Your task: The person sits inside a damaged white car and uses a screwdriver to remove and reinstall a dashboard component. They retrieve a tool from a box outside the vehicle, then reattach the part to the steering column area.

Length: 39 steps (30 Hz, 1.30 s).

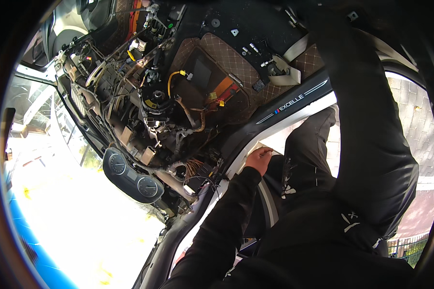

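"Where's the left grip?"

"The left grip (259,160) is near the middle of the view, at the white door sill (313,107). Its fingers curl in, but I cannot tell whether they pinch anything, or whether they touch the sill or sit just beside it."

"And the right grip?"

"I cannot tell its state, since it is out of sight. The black right sleeve (366,96) runs up to the top edge and disappears into the dark there."

"What lies along the sill?"

"A dark sill plate (291,104) with pale lettering. Beyond it, a pale belt strap (295,49) lies near the brown quilted lining (222,50), and small metal pieces (254,47) are scattered on a black surface."

"The left of the view looks busy."

"It is a stripped dashboard, with its wiring (115,91) exposed. A yellow cable (170,83) bends out near the middle of it. Lower down, the instrument cluster (132,176) sits tilted, both round dials showing, and a bundle of brown wires (193,168) spreads out to its right."

"Anything outside the car?"

"Paving (412,115), at the right, past the sleeve."
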{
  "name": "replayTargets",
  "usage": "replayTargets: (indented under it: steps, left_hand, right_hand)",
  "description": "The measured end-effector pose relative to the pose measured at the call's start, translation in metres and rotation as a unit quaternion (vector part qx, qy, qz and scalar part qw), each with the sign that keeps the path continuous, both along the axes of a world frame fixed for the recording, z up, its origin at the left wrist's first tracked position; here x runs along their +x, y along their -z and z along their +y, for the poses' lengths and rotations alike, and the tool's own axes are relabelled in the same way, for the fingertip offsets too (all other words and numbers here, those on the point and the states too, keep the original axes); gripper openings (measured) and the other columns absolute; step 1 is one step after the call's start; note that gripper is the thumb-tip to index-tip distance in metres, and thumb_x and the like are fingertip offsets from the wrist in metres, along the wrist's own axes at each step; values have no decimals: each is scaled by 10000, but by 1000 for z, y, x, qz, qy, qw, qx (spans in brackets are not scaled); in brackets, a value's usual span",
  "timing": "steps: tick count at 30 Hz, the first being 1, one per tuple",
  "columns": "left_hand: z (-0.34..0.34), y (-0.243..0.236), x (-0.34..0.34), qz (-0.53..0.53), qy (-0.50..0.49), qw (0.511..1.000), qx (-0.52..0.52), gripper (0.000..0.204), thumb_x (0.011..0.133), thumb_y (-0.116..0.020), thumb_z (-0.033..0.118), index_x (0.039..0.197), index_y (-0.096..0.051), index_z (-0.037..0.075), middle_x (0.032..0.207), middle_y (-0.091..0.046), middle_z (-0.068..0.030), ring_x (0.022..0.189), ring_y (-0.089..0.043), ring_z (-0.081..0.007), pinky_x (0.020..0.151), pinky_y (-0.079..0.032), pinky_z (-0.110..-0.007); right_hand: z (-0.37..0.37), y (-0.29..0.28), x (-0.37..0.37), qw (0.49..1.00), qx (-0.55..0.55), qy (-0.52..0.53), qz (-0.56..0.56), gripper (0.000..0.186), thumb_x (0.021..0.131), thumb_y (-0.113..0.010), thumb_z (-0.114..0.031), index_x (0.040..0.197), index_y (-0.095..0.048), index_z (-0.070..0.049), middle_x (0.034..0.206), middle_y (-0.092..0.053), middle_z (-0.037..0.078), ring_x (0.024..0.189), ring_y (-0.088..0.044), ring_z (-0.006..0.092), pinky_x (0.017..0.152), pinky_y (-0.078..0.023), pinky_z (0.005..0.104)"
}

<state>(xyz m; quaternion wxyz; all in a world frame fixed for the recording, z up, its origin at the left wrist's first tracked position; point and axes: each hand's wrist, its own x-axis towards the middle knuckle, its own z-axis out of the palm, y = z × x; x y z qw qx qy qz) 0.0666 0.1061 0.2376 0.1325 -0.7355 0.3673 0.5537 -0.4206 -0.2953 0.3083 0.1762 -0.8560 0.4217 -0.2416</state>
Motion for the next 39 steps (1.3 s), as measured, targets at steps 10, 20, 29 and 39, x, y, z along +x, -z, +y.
replayTargets:
  steps: [10, 20, 29, 39]
  left_hand:
    - [4, -39, 19, -31, 11, 999, -32, 309, 1052, -730, 266, 1292, -818, 92, 1229, -819, -115, 1123, -781, -233, 984, -587, -345]
    - [30, -114, 57, -87, 108, 990, -3, 425, 1075, -671, 406, 1385, -757, 128, 1301, -802, -157, 1258, -751, -346, 1073, -576, -436]
    - [-7, -158, 80, 80, 153, 983, 61, 437, 1114, -677, 279, 1500, -662, 76, 1402, -746, -124, 1334, -684, -290, 1176, -502, -375]
    - [17, -189, 138, 35, 201, 956, 212, 449, 1062, -721, 213, 1484, -647, 76, 1193, -773, -89, 1090, -732, -203, 953, -584, -359]
  right_hand:
    - [6, 23, -5, 998, -4, -59, 7, 379, 861, -770, -171, 1210, -677, -55, 1189, -647, 183, 1179, -640, 438, 1017, -541, 557]
    - [15, 34, 7, 996, -38, -79, -29, 395, 846, -790, -227, 1200, -725, -63, 1239, -687, 161, 1195, -646, 402, 989, -562, 537]
    - [43, -62, 46, 983, 20, -122, 132, 312, 934, -800, -199, 1221, -748, -89, 1261, -706, 28, 1318, -625, 274, 1092, -575, 507]
    - [106, -238, -77, 958, -67, 152, 234, 146, 862, -787, -238, 882, -810, -95, 926, -772, 36, 951, -727, 326, 1006, -569, 473]
